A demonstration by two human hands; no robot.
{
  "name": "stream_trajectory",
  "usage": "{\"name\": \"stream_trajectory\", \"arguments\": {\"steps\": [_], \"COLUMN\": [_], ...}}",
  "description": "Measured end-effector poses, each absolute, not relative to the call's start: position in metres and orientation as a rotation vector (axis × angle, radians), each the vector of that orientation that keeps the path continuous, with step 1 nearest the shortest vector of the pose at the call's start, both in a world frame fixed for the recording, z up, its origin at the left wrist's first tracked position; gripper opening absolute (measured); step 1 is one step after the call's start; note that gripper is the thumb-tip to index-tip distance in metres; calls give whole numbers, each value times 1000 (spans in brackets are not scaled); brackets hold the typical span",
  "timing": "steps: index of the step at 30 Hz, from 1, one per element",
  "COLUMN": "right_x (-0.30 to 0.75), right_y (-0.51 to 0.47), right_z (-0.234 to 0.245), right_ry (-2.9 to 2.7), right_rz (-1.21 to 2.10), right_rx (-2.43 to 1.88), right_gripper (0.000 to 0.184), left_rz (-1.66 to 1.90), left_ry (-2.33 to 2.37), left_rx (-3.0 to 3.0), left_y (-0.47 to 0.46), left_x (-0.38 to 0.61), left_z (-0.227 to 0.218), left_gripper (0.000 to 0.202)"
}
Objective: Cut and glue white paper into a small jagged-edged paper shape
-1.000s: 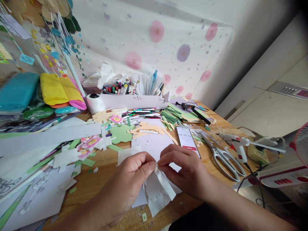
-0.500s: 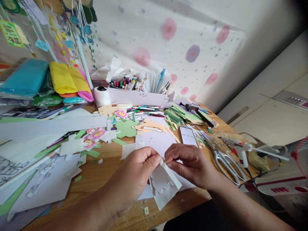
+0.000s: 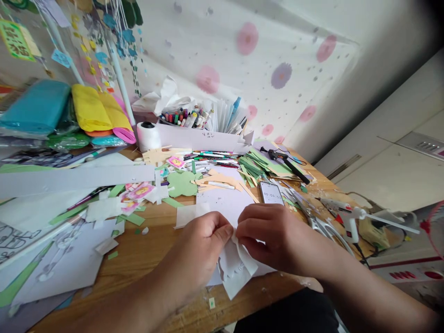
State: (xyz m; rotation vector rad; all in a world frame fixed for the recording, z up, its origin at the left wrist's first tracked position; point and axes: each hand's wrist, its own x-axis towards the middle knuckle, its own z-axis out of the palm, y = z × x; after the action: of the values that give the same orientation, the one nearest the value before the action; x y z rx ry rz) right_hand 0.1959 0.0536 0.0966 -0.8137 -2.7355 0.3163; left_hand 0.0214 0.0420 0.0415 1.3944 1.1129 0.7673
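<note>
My left hand [image 3: 199,252] and my right hand [image 3: 274,236] meet at the near middle of the wooden table [image 3: 145,252]. Both pinch the top edge of a small white paper cutout [image 3: 236,268] with a jagged outline, which hangs down between them above a larger white sheet [image 3: 224,203]. The fingertips of the two hands almost touch. A phone [image 3: 271,192] showing a timer lies just beyond my right hand.
Scissors [image 3: 321,224] and a white glue gun [image 3: 343,212] lie to the right. A box of markers [image 3: 197,129], a black glue gun [image 3: 284,162], green and tan paper scraps [image 3: 256,166], white sheets [image 3: 65,263] and coloured paper rolls [image 3: 93,113] crowd the table.
Both hands have dropped slightly lower and closer together with the cutout; my right hand now covers more of the phone and scissors. The view has shifted a little.
</note>
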Motion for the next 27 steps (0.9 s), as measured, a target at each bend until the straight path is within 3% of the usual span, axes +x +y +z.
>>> {"name": "stream_trajectory", "arguments": {"steps": [9, 16, 27], "right_x": [180, 209, 210], "right_y": [53, 63, 43], "right_z": [92, 83, 67], "right_ry": [-2861, -2240, -2101], "right_rz": [159, 943, 937], "right_rx": [-801, -839, -846], "right_gripper": [13, 7, 5], "left_rz": [796, 802, 810], "left_ry": [1095, 1022, 1001], "left_rx": [1278, 1194, 1169], "left_y": [41, 39, 36], "left_x": [31, 25, 23], "left_z": [24, 36, 46], "left_gripper": [22, 26, 28]}}
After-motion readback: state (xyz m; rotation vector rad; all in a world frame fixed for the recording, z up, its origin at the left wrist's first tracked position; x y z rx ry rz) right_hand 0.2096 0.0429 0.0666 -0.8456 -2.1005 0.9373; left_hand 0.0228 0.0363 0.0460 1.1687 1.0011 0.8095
